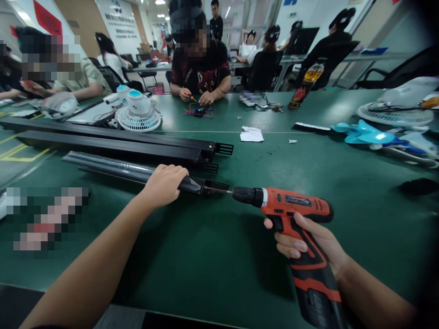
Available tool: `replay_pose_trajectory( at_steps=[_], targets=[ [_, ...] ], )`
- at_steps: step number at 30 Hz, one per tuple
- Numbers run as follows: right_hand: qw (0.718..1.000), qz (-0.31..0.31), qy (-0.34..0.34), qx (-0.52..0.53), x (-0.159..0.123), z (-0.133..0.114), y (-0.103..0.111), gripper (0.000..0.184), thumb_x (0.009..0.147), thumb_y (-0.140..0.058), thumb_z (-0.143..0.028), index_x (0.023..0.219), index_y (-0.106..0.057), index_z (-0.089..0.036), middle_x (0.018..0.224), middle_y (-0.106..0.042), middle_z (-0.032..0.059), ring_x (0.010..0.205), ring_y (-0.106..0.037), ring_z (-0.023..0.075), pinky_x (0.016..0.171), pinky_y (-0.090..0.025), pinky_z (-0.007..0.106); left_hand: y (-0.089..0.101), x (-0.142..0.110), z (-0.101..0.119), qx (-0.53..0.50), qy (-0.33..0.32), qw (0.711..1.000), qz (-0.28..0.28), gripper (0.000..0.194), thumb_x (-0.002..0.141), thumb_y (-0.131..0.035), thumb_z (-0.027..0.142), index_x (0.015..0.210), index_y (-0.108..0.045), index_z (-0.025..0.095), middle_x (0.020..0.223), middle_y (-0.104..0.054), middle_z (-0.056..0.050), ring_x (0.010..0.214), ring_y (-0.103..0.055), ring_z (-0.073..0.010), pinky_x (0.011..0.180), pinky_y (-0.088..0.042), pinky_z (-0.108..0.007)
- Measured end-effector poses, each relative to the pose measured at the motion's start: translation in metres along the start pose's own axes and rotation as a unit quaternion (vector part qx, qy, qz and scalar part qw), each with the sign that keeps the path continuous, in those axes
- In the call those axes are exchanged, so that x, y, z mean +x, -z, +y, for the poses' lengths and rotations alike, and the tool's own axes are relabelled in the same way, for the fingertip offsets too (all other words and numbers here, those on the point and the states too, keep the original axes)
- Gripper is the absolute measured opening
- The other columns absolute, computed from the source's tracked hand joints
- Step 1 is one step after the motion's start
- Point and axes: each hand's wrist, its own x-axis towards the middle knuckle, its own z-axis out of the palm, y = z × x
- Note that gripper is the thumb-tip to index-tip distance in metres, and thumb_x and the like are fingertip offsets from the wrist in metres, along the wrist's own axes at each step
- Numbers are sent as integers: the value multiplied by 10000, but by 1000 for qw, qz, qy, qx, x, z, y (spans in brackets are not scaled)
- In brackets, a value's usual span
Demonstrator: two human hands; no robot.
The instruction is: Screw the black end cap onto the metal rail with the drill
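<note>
My left hand [166,185] is wrapped over the right end of a long black profile [113,168], which lies on the green table and looks wrapped in clear film. A slotted black end piece [214,186] sticks out of that end. My right hand [308,237] grips the handle of an orange and black cordless drill [291,204], one finger at its trigger. The drill lies level, chuck to the left, and its thin bit [224,190] reaches into or along the slotted end piece. Where exactly the tip sits I cannot tell.
More black profiles [113,144] lie just behind. Beyond them stand white fan parts [139,109]. Blue fan blades [365,133] lie at right, with a bottle [305,84] farther back. Across the table a person [200,68] handles a bundle of wires [199,112]. White paper [251,135] lies mid-table.
</note>
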Motion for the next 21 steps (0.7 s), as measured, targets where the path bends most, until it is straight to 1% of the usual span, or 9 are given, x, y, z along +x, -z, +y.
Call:
replay_pose_trajectory(
  at_steps=[2,3,4,6,7,8,10,12,21],
  targets=[
    [1000,-3,2,-10,0,0,-1,504,925,-805,-581,1121,-849,-118,540,-364,-88,526,-308,91,519,-363,207,2,0,-2,-9,-13,999,-34,284,797,-599,91,1042,-664,219,1007,-755,-73,955,-683,-290,842,-440,-418],
    [1000,-4,4,-14,0,1,-2,504,926,-805,-582,1113,-850,-117,541,-370,-86,526,-309,89,525,-367,206,2,0,-2,-9,-14,999,-33,258,806,-612,118,1037,-668,220,1015,-760,-74,947,-683,-291,828,-441,-419],
    [1000,-4,7,-17,0,1,-3,503,923,-808,-583,1103,-851,-116,542,-377,-84,528,-313,89,532,-374,206,2,-1,-1,-5,-11,1000,-21,251,815,-631,151,1052,-677,219,1046,-765,-81,963,-684,-298,833,-444,-424],
    [1000,-2,13,-22,1,1,-7,489,912,-821,-583,1070,-850,-121,542,-389,-78,539,-323,96,544,-389,210,-2,-2,4,15,8,999,33,304,816,-665,193,1118,-693,211,1142,-765,-104,1043,-684,-322,884,-448,-444],
    [1000,-1,15,-25,1,2,-9,477,905,-830,-581,1047,-848,-126,541,-394,-76,544,-325,101,546,-396,213,-4,-3,7,22,23,998,55,317,817,-675,203,1133,-697,210,1140,-765,-108,1072,-684,-331,924,-446,-456],
    [999,-1,18,-26,1,2,-11,457,900,-839,-574,1022,-844,-134,540,-400,-75,546,-320,105,547,-404,216,-6,-4,9,25,41,997,65,294,816,-677,202,1109,-701,208,1090,-768,-104,1057,-690,-329,935,-446,-457],
    [999,-1,18,-28,2,2,-14,423,898,-847,-562,979,-830,-148,543,-411,-74,544,-302,107,551,-421,217,-10,-4,13,26,63,995,73,212,824,-670,201,1033,-699,207,1016,-767,-97,1003,-703,-318,933,-447,-456],
    [999,0,17,-29,2,3,-17,403,906,-846,-552,953,-815,-153,548,-418,-76,539,-286,104,562,-440,211,-14,-3,15,23,69,994,78,163,826,-667,203,988,-688,209,982,-766,-89,962,-708,-310,915,-448,-455],
    [1000,0,14,-17,4,6,-13,407,908,-845,-561,892,-786,-159,550,-409,-86,511,-222,86,576,-472,194,-17,0,13,31,76,992,91,147,799,-639,157,930,-642,223,913,-753,-55,902,-682,-282,851,-429,-429]
  ],
)
